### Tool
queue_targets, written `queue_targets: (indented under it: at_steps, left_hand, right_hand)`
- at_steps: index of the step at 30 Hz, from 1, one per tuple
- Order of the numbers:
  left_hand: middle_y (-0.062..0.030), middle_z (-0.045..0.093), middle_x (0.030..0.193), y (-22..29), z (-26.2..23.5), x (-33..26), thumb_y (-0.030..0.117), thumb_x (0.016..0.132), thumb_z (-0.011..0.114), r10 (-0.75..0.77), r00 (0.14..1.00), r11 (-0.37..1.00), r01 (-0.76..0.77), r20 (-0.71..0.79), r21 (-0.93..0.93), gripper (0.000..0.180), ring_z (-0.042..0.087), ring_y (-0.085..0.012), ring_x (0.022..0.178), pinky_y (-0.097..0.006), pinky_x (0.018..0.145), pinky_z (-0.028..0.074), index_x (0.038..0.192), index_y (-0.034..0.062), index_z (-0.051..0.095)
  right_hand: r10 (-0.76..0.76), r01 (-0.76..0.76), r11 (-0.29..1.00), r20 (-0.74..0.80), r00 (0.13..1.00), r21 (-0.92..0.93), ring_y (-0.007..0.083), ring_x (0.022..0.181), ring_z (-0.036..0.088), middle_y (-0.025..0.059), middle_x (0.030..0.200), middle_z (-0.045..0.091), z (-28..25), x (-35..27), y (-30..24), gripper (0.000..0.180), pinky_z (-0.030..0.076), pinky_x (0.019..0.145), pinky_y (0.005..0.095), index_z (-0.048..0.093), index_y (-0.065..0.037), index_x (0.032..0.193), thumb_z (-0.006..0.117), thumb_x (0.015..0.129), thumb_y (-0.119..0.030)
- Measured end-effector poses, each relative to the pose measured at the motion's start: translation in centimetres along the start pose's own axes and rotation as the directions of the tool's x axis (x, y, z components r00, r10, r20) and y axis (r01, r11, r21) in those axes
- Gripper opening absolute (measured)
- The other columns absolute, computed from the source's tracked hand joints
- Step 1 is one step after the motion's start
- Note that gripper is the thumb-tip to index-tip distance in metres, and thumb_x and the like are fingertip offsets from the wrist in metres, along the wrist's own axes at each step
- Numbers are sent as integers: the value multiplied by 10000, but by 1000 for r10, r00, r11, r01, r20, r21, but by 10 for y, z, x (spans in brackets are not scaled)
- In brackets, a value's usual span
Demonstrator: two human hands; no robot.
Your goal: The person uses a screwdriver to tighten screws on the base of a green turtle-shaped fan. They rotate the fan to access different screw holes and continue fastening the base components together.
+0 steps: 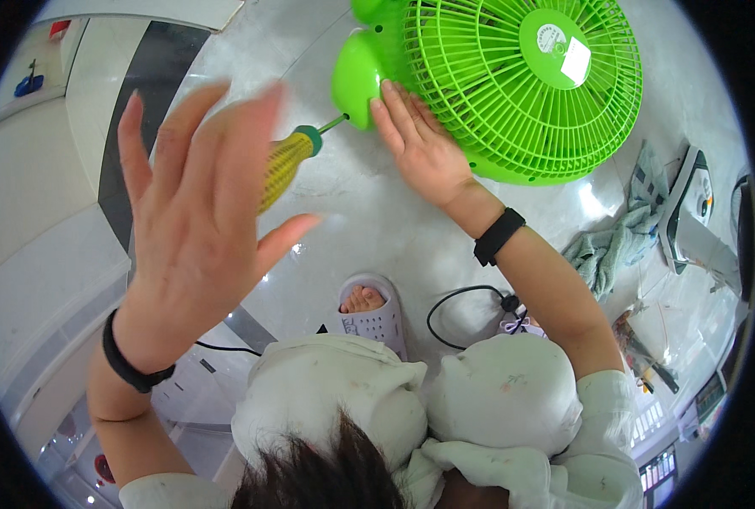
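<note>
My left hand (pixel 195 229) is raised at the left, its fingers spread and slightly blurred, the thumb apart. Beyond its fingers is a screwdriver (pixel 286 166) with a yellow patterned handle and green collar; part of the handle is hidden by the hand. The screwdriver's thin shaft meets a small dark hole in the rounded foot (pixel 358 81) of a bright green fan (pixel 513 93). The fan lies on the floor with its round grille and pale labels facing up. My right hand (pixel 420 144) lies flat, fingers stretched, against the foot and the grille's edge.
A grey cloth (pixel 606 254) lies on the tiled floor at the right, beside a white and black object (pixel 687 208). A black cord (pixel 462 293) loops near my knees. My foot in a pale clog (pixel 373 310) is just ahead of me. White panels line the left.
</note>
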State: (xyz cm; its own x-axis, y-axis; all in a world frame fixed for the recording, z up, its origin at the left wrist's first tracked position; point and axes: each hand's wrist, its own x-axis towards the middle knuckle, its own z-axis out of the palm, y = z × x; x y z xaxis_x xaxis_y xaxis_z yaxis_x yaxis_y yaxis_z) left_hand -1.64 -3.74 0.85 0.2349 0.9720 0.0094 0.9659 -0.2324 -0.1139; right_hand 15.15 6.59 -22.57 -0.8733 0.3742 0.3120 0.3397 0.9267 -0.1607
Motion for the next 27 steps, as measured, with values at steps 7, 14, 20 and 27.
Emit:
queue_targets:
  at_steps: [7,14,20,27]
  left_hand:
    - [-66,607,958,-4,-4,5,164,736,752,-42,995,992,52,87,-112,533,609,-248,859,-537,1036,360,1215,35,556]
    - [-76,610,981,-4,3,2,173,717,760,209,977,937,-185,50,-297,562,622,-268,890,-485,979,420,1211,13,545]
    - [-104,616,987,-6,7,3,121,707,770,-134,988,968,114,-80,-223,513,619,-281,848,-427,842,503,1164,10,565]
    - [-91,594,928,-6,-1,6,98,690,756,-32,997,962,48,63,-270,481,606,-268,814,-382,775,510,1136,30,591]
  right_hand:
    - [-10,10,1000,-21,1000,17,314,1304,476,218,1503,345,-1,0,1,595,361,1119,388,347,26,1429,497,862,-73]
    - [-17,17,999,-2,1000,-29,307,1329,438,220,1518,315,-2,-1,2,631,331,1134,372,302,30,1458,489,869,-100]
    - [-9,9,1000,44,999,-10,318,1341,423,221,1525,295,1,0,2,636,325,1142,390,290,34,1462,485,868,-79]
    - [-10,11,1000,37,999,-14,329,1355,407,209,1535,284,2,0,2,638,323,1148,392,274,25,1471,484,878,-83]
